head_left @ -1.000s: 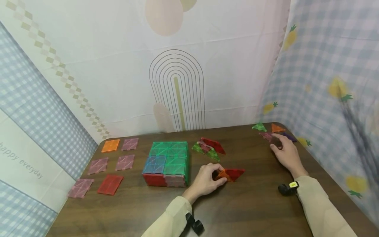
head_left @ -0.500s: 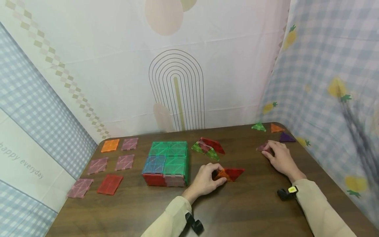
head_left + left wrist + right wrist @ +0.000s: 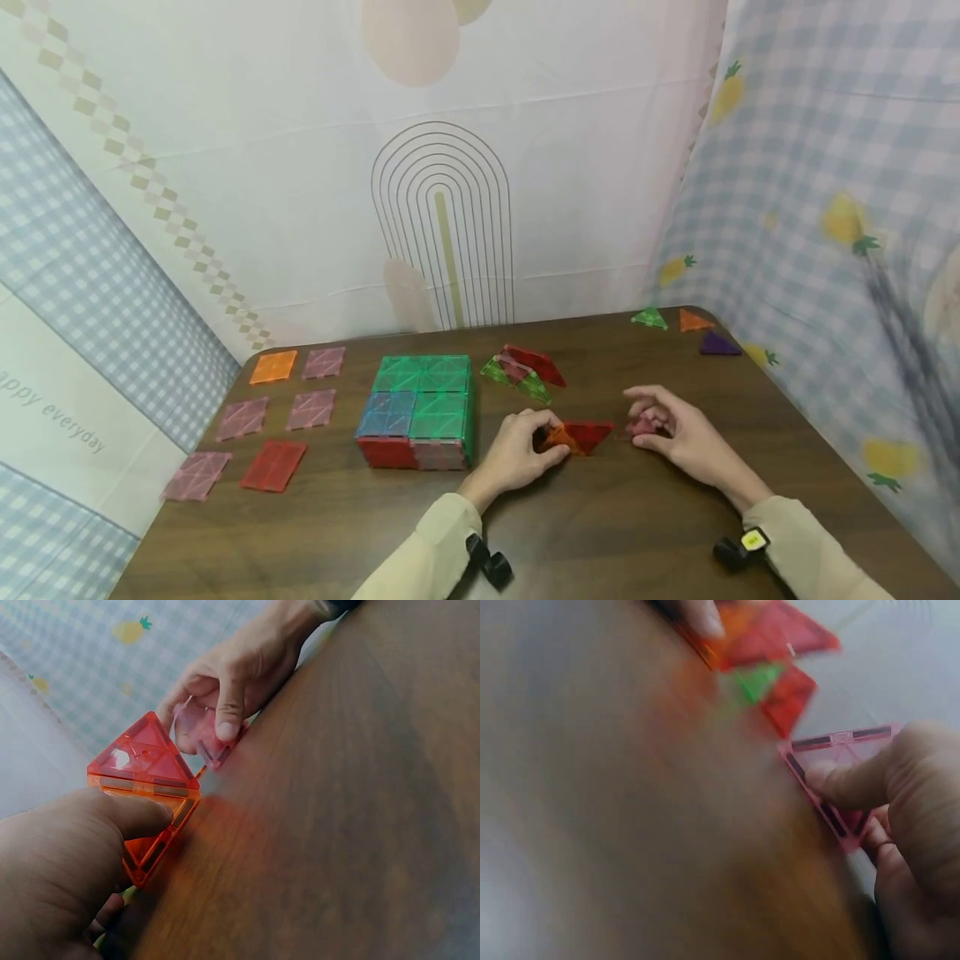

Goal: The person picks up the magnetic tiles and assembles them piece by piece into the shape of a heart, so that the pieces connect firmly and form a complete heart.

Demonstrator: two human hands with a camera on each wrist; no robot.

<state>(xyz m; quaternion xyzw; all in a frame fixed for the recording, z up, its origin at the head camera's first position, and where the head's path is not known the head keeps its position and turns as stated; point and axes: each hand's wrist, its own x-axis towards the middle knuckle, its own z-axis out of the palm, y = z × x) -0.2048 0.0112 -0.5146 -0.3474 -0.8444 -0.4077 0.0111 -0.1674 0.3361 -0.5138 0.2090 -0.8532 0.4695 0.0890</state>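
My left hand (image 3: 517,450) pinches an orange triangular magnetic tile (image 3: 180,806) that stands on the table. Joined along its edge is a red triangular tile (image 3: 592,433), which leans up and to the right in the head view. Just right of this pair, my right hand (image 3: 686,433) holds a pink triangular magnetic tile (image 3: 847,754) between thumb and fingers. In the left wrist view the pink tile is close beside the red one, partly covered by the thumb. Behind the left hand stands a leaning group of a green tile (image 3: 536,387) and a red tile (image 3: 536,363).
A block of green, blue, red and pink square tiles (image 3: 442,375) stands left of my left hand. Several loose squares lie further left, among them a red square (image 3: 273,467). A green triangle (image 3: 650,318), an orange triangle (image 3: 694,320) and a purple triangle (image 3: 720,343) lie at the back right.
My right hand has picked up the pink triangle from the back right and carried it left and nearer, toward the orange and red pair. My left hand has kept its hold in place.
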